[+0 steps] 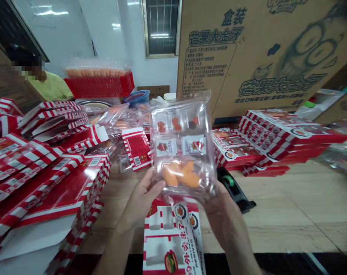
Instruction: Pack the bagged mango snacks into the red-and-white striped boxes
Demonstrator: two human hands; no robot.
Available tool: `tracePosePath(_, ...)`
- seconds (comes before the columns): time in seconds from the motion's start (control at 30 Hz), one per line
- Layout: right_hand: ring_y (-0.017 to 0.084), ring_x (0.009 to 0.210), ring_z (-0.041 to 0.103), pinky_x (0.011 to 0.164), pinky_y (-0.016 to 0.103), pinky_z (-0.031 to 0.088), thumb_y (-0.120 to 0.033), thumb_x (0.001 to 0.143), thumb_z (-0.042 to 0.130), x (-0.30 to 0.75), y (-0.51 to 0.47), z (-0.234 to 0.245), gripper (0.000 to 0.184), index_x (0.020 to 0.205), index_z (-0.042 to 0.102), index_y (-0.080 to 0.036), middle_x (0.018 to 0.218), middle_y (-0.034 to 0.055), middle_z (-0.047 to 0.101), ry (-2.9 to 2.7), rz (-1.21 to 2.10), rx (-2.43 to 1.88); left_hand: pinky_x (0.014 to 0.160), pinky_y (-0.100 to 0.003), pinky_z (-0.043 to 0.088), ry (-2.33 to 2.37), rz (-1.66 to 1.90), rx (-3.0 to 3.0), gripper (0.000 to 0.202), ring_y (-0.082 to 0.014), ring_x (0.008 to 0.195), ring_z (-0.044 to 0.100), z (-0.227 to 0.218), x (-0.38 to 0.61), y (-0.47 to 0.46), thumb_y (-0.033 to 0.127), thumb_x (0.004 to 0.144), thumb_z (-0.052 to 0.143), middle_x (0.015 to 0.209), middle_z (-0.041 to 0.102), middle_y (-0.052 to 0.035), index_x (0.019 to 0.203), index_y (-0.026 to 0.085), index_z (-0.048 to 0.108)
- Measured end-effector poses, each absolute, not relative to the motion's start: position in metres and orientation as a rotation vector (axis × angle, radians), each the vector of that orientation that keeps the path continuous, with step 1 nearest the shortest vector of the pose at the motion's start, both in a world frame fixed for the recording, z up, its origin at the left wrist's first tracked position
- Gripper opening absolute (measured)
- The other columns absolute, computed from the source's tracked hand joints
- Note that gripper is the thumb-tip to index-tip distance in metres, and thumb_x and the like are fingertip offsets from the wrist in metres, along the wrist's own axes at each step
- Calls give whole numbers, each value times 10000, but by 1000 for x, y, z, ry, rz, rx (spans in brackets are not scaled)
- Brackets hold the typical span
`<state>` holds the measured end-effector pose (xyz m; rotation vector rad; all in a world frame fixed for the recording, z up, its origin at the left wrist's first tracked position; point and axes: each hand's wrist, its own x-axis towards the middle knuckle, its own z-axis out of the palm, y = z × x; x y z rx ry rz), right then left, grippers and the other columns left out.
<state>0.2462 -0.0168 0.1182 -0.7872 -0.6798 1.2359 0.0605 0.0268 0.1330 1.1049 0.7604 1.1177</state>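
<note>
My left hand [141,200] and my right hand [216,202] hold a clear plastic package [181,149] up from both lower sides. It has compartments with small red and orange pieces, two strawberry-printed sachets, and orange pieces [179,175] at the bottom. Beneath my hands lies a red-and-white printed carton [170,240], open and partly hidden by the package. A black tape dispenser [233,187] sits close to my right hand.
Stacks of flat red-and-white cartons [41,183] cover the left of the wooden table [276,210], with more [279,137] on the right. Behind stand a large printed cardboard carton [262,57], a red crate [100,84], clear bags, and a person in a yellow shirt [51,87].
</note>
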Motion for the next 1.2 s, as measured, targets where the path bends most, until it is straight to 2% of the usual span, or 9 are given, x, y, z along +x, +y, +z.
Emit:
tracePosePath(0.13, 188, 854, 715, 720, 258, 579, -523, 735, 763, 267, -13, 122, 454, 1114, 704, -281, 1023, 60, 757, -766, 1194, -851, 988, -287, 477, 882, 1081, 1183, 444, -204, 1193, 588, 131, 42, 26, 285, 833, 674, 1311, 637, 5, 1270, 319, 603)
tracePosePath(0.33, 209, 893, 718, 804, 316, 577, -355, 770, 781, 260, -15, 123, 284, 1024, 727, -240, 1000, 57, 765, -955, 1217, -944, 877, -267, 532, 890, 1059, 1236, 424, -188, 1037, 668, 130, 34, 22, 317, 811, 713, 1248, 678, -1, 1226, 352, 633)
tracePosePath(0.53, 234, 936, 706, 860, 355, 552, -481, 748, 768, 264, -15, 117, 317, 973, 752, -258, 990, 62, 766, -902, 1269, -869, 708, -233, 551, 950, 1193, 1118, 363, -174, 850, 697, 131, 31, 22, 369, 762, 749, 1125, 728, -38, 1108, 266, 705)
tracePosePath(0.67, 239, 826, 717, 773, 358, 580, -577, 655, 792, 273, -14, 118, 407, 919, 758, -270, 925, 62, 770, -822, 1237, -910, 643, -240, 544, 1010, 1221, 1103, 354, -152, 712, 684, 129, 26, 21, 418, 708, 785, 967, 758, -26, 1025, 266, 740)
tracePosePath(0.77, 280, 913, 703, 835, 410, 562, -497, 621, 843, 275, -15, 121, 407, 909, 751, -225, 934, 83, 766, -857, 1231, -1009, 735, -257, 537, 1019, 1218, 1137, 369, -178, 817, 688, 125, 23, 21, 519, 701, 766, 937, 760, -31, 964, 261, 757)
tracePosePath(0.87, 273, 849, 710, 769, 384, 582, -420, 569, 889, 276, -10, 126, 364, 811, 745, -188, 858, 79, 764, -763, 1182, -1024, 912, -291, 474, 1127, 1260, 1170, 488, -209, 1067, 625, 115, 19, 26, 637, 783, 613, 1155, 706, -39, 1107, 281, 697)
tracePosePath(1.0, 144, 641, 685, 617, 220, 583, -361, 507, 921, 282, 5, 129, 331, 705, 720, -188, 705, -6, 728, -497, 989, -926, 848, -300, 456, 1338, 1120, 1224, 368, -240, 998, 614, 96, 15, 33, 498, 741, 717, 1063, 710, -53, 1006, 244, 717)
tracePosePath(1.1, 115, 710, 697, 667, 184, 581, -314, 559, 900, 286, 16, 121, 300, 773, 713, -215, 735, -48, 719, -429, 889, -863, 711, -288, 457, 1249, 942, 1253, 186, -218, 757, 618, 91, 17, 32, 381, 707, 757, 767, 707, -35, 744, 202, 730)
tracePosePath(1.2, 117, 795, 703, 709, 184, 579, -314, 595, 879, 284, 21, 109, 331, 868, 706, -241, 802, -60, 730, -404, 872, -850, 710, -271, 460, 1118, 864, 1239, 136, -185, 737, 616, 98, 24, 25, 351, 747, 720, 762, 698, -1, 780, 219, 716)
